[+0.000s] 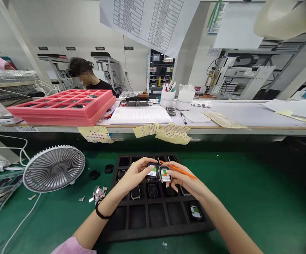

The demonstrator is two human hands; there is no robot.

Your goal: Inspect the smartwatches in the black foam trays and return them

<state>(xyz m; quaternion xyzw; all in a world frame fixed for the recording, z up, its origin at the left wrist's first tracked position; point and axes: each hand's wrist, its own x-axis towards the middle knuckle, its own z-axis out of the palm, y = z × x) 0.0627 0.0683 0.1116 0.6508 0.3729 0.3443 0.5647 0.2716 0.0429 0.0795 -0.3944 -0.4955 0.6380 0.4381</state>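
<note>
My left hand (139, 173) is closed around a dark smartwatch (152, 170) whose lit screen shows green and white blocks. Right beside it, my right hand (182, 178) grips a silver-rimmed smartwatch (165, 174), its screen also lit, with a red patch among the green. A thin orange stick (182, 171) lies across the fingers of my right hand. Both watches are held over a black foam tray (134, 233) with square compartments. Several watches sit in its upper rows, and one lit watch (195, 211) rests in the lower right compartment.
A grey fan (55, 169) stands on the green mat left of the tray, near small silver scraps (99, 194) and two black pieces. On the raised shelf are a pink foam tray (63, 113), paper sheets (141, 115) and a white pen cup (168, 98). A person (89, 76) sits beyond.
</note>
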